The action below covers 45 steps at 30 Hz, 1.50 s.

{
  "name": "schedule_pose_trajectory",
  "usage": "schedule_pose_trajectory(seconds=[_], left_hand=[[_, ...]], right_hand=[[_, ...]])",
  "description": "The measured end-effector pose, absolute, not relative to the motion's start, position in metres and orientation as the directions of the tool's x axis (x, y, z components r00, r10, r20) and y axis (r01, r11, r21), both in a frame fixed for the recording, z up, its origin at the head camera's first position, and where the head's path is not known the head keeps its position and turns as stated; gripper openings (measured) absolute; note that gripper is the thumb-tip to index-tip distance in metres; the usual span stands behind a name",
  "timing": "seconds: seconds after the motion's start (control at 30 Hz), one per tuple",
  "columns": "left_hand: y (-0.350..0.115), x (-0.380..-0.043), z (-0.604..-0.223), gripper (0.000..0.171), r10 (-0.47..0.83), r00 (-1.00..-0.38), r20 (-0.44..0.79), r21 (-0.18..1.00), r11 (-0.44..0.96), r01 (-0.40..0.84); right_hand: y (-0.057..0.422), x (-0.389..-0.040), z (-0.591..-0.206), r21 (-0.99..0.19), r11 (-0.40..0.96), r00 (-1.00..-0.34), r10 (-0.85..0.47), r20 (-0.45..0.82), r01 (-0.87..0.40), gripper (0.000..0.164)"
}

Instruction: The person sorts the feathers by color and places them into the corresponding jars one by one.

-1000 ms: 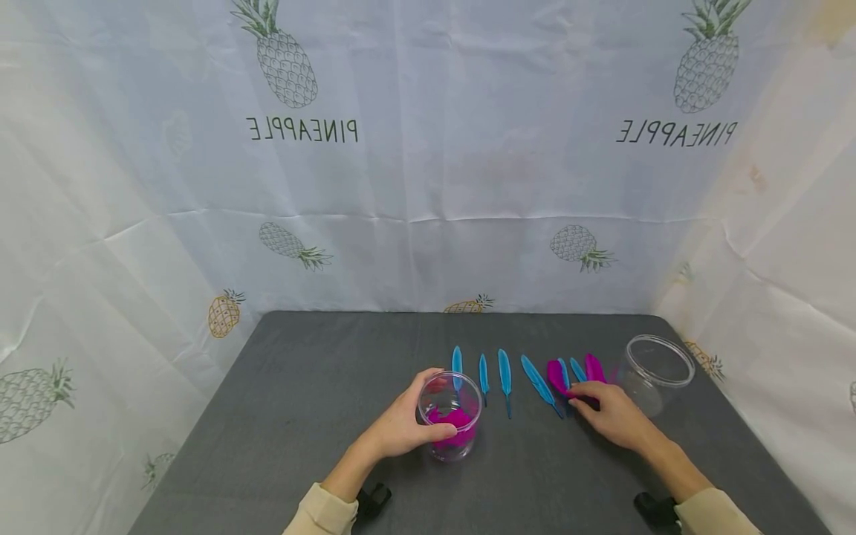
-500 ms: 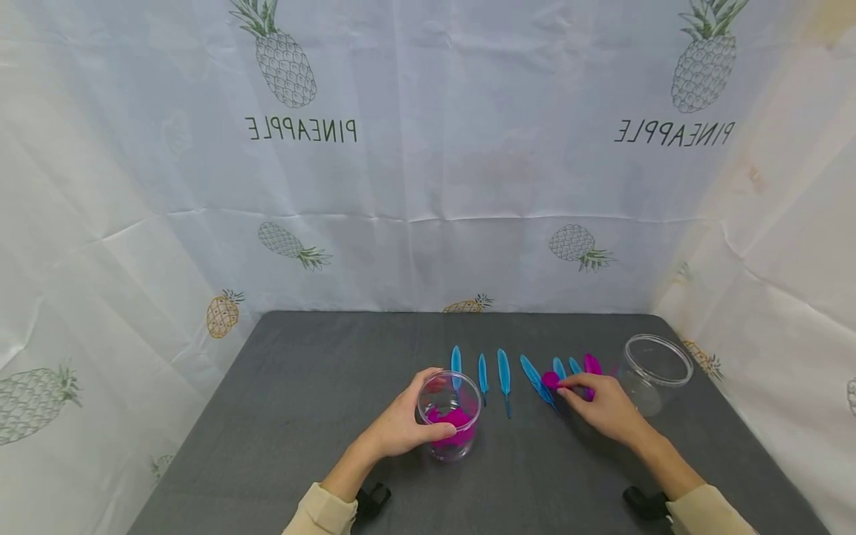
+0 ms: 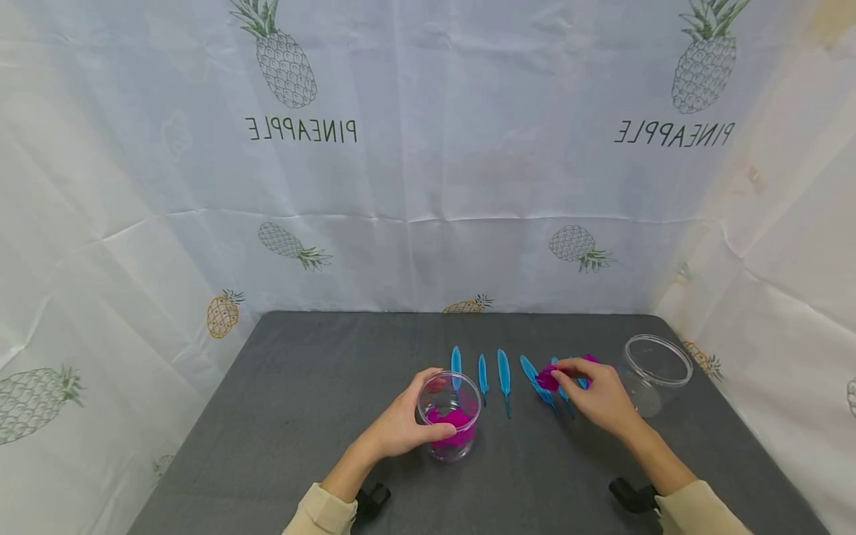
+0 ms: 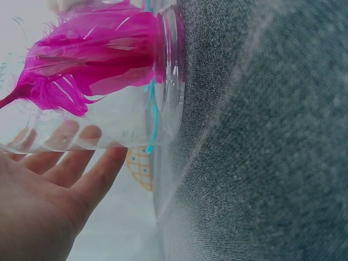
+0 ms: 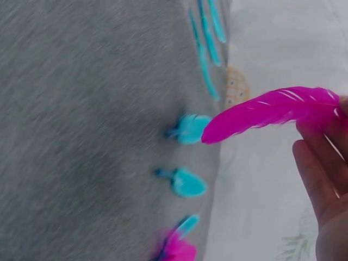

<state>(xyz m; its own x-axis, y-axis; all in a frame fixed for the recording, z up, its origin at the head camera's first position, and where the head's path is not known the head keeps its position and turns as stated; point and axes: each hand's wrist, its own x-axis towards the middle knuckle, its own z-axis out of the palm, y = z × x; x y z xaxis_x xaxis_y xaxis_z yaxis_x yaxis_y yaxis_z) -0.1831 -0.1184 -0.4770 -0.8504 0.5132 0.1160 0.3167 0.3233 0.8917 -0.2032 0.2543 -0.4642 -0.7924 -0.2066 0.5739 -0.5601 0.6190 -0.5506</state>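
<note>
My left hand (image 3: 394, 429) grips a clear plastic jar (image 3: 455, 455) standing upright on the table, its thumb across the near side and its fingers round the far side. Bunched magenta feathers (image 4: 98, 57) fill the jar's lower part. My right hand (image 3: 600, 400) pinches a magenta feather (image 5: 266, 114) between thumb and fingertips, holding it above the table with its rounded end towards the left. Several blue feathers (image 3: 504, 371) lie in a row between the two hands and beneath the right one. A further magenta feather (image 5: 180, 250) lies beside a blue one, mostly covered by my right hand in the head view.
A second clear jar (image 3: 634, 394) stands at the far right of the dark grey table (image 3: 301, 416), just beyond my right hand. White cloth (image 3: 428, 178) printed with pineapples hangs behind the table and along both sides.
My right hand has lifted a magenta feather from among the blue ones and shifted slightly left and away from me. My left hand and the jar have stayed put.
</note>
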Motion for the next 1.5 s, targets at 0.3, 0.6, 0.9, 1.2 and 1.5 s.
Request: schedule_pose_trajectory(seconds=[0.3, 0.6, 0.9, 1.2, 1.5], left_hand=[[-0.119, -0.183, -0.476, 0.086, 0.515, -0.849, 0.119, 0.892, 0.32, 0.319], [-0.118, -0.184, -0.478, 0.085, 0.513, -0.85, 0.12, 0.891, 0.322, 0.32], [-0.118, -0.184, -0.478, 0.084, 0.51, -0.852, 0.119, 0.895, 0.316, 0.314], [-0.118, -0.185, -0.477, 0.084, 0.517, -0.846, 0.133, 0.894, 0.305, 0.327], [-0.118, -0.184, -0.477, 0.084, 0.52, -0.844, 0.131, 0.901, 0.292, 0.32]], right_hand=[[0.236, -0.199, -0.442, -0.588, 0.568, -0.786, -0.186, 0.59, -0.576, 0.02], [0.214, -0.193, -0.422, -0.602, 0.48, -0.742, -0.177, 0.646, -0.638, 0.028], [0.19, -0.189, -0.403, -0.596, 0.362, -0.682, -0.181, 0.709, -0.716, 0.032], [0.176, -0.19, -0.39, -0.611, 0.255, -0.661, -0.222, 0.717, -0.749, 0.027], [0.156, -0.187, -0.381, -0.605, 0.178, -0.63, -0.254, 0.733, -0.776, 0.023]])
